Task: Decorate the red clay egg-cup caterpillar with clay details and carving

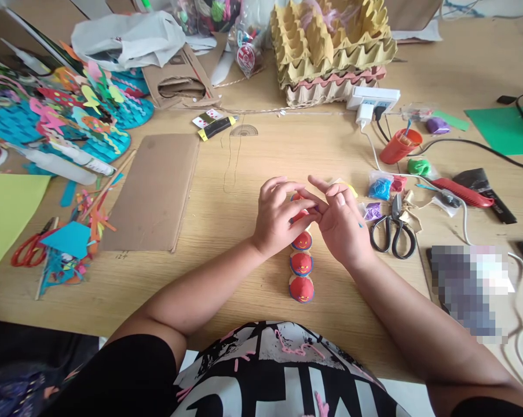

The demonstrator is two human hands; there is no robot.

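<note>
My left hand [282, 215] is closed, thumb and fingertips pinched together against the fingers of my right hand. A trace of purple shows between them, too small to make out. My right hand [343, 229] is turned partly palm up, its fingers apart and some half bent. Beneath both hands runs a row of red domed egg-carton cups [302, 264] with blue rims and yellow smiling faces. The far end of this row is partly hidden by my fingers. Right of my right hand lie black-handled scissors [392, 229] and a small bag of purple clay [373, 211].
Stacked egg trays [335, 63] stand at the back beside a power strip [374, 97]. An orange cup [401, 146] and a bag of blue clay [380, 186] are at right. Cardboard [150, 191], paper scraps [65, 266] and red scissors [30, 246] lie at left.
</note>
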